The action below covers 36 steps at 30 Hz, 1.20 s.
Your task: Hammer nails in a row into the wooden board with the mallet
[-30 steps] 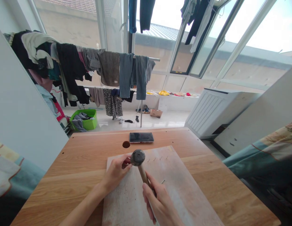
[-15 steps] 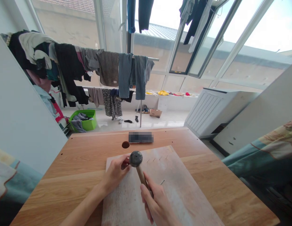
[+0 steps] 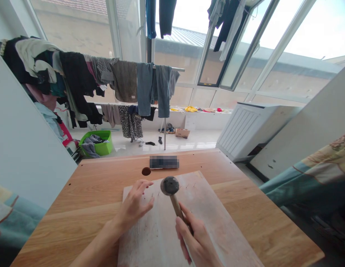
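My right hand grips the wooden handle of a hammer, whose dark round head is raised over a worn pale board. Fingers apart and holding nothing, my left hand hovers at the board's far left part. Two thin nails stand up from the board just right of my left fingers. More small nails stick up in a row toward the far right, beyond the hammer head. The head hides part of that row.
The board lies on a wooden table with a round hole near its far edge. A dark blurred rectangular object rests beside the hole. Beyond are a green basket, a rack of clothes and a white cabinet.
My left fingers have spread and drawn away from a nail, which now stands alone. The hammer and my right hand have shifted to the right. The view has turned slightly.
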### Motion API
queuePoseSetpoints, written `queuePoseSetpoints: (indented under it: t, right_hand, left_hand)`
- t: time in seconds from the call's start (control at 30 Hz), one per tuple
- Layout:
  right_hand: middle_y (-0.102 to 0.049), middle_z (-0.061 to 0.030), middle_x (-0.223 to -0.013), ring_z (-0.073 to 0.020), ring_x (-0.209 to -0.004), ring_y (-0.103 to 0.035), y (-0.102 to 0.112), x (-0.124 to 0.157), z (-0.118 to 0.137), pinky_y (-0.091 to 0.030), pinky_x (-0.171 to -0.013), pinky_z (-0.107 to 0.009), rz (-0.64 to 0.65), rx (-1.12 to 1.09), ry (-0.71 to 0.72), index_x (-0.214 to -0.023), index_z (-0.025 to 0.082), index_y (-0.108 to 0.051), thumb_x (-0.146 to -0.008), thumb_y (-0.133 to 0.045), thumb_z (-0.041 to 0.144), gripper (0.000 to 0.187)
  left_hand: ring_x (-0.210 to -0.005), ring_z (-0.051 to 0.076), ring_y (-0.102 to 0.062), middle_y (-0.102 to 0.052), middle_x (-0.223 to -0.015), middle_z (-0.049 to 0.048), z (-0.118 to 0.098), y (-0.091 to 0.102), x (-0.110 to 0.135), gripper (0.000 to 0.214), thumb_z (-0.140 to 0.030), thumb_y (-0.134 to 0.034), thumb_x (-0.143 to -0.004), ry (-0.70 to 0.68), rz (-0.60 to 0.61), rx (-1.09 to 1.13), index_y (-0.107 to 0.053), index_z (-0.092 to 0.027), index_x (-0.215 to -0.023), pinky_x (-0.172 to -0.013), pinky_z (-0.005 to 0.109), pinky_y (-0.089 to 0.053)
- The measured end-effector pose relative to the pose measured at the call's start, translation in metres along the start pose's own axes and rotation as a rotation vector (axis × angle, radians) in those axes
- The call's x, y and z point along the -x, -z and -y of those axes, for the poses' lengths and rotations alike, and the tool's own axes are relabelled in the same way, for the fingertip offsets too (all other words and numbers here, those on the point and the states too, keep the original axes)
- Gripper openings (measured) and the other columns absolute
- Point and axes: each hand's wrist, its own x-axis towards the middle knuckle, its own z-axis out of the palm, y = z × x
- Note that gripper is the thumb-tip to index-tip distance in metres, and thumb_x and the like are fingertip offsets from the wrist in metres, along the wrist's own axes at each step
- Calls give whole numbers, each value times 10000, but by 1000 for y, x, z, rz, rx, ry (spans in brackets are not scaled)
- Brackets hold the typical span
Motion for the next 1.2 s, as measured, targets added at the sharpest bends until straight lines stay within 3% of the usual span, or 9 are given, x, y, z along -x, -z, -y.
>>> queuePoseSetpoints:
  t: [0.07, 0.23, 0.43, 0.53, 0.67, 0.77, 0.9, 1.03, 1.2]
  right_hand:
    - [-475, 97, -619, -35, -303, -394, 18, 6, 2, -316, -287, -132, -80, -3, 21, -1454, 169, -515, -968, -500, 583, 639]
    - [-474, 95, -605, -62, -297, -408, 58, 15, 7, -341, -268, -161, -295, 34, 93, -1417, 177, -540, -950, -531, 617, 642]
    - [-461, 108, -496, -72, -290, -366, 77, 26, -3, -337, -282, -171, -343, 48, 82, -1413, 154, -539, -956, -539, 595, 635]
    - [-488, 101, -516, -66, -282, -363, 77, 29, -8, -333, -275, -167, -333, 41, 44, -1437, 159, -512, -945, -538, 628, 680]
    - [-496, 93, -535, -89, -308, -426, 73, 27, -4, -384, -280, -186, -295, 69, 4, -1414, 148, -529, -922, -548, 667, 716]
    - [-496, 89, -544, -87, -313, -440, 66, 25, -1, -403, -287, -189, -250, 63, 2, -1346, 137, -579, -919, -550, 675, 687]
    - [-518, 81, -604, -59, -296, -427, 51, 19, -6, -371, -271, -167, -176, -19, -22, -1371, 137, -554, -898, -553, 707, 741]
    - [-511, 88, -594, -25, -277, -385, 30, 14, -11, -301, -272, -126, -145, -118, -25, -1415, 158, -545, -904, -572, 675, 727]
    - [-513, 87, -589, -25, -267, -382, 12, 10, -10, -302, -263, -122, -101, -135, -43, -1433, 163, -541, -904, -573, 670, 733]
  left_hand:
    - [-932, 213, -652, -670, -1011, 68, -26, -3, 1, 215, -138, -566, -895, -134, -33, -112, -619, -196, -1096, -825, 326, -543]
    - [-752, 257, -625, -653, -826, 81, -108, -48, -3, 158, -54, -565, -841, -484, 410, -510, -659, -165, -901, -687, 381, -522]
    - [-664, 244, -647, -699, -807, 98, -141, -106, -5, 327, -17, -562, -833, -367, 418, -631, -718, -102, -1107, -588, 331, -473]
    - [-703, 247, -659, -695, -807, 80, -133, -99, -5, 305, 9, -523, -831, -385, 435, -605, -720, -142, -1008, -608, 324, -489]
    - [-743, 254, -653, -681, -844, 89, -103, -57, -1, 229, 6, -577, -777, -396, 518, -447, -664, -160, -909, -658, 348, -531]
    - [-794, 176, -669, -689, -921, 49, -65, -19, 0, 294, 37, -522, -819, -190, 319, -202, -660, -193, -940, -729, 269, -539]
    - [-792, 141, -686, -740, -960, 20, -13, 14, 1, 175, -154, -543, -931, 12, 3, 13, -701, -220, -969, -800, 253, -543]
    - [-741, 155, -683, -764, -858, -1, 16, 21, 8, 141, -252, -606, -895, 189, -2, 71, -744, -229, -902, -729, 249, -546]
    - [-681, 138, -643, -751, -854, 10, 24, 14, 20, 172, -300, -601, -912, 257, 27, 167, -752, -217, -923, -650, 226, -533]
